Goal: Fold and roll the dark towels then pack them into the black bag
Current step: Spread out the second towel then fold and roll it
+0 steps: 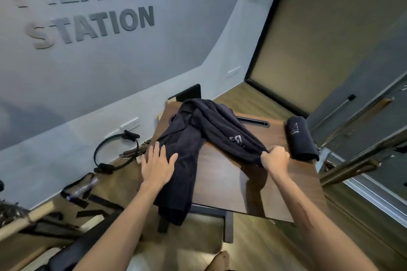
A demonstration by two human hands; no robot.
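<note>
Currently we're still untangling the crumpled dark fabric towel (pixel 198 138) on the brown wooden desk (pixel 253 182): left hand (pixel 157 165) flat on it, fingers straight, right hand (pixel 275 157) fisted on a corner; next we spread it flat; one rolled dark towel (pixel 300 136) sits far right.

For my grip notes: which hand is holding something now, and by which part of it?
The right hand grips the loose dark towel by its bunched end near the logo. The left hand only presses flat on the towel's other part.
</note>
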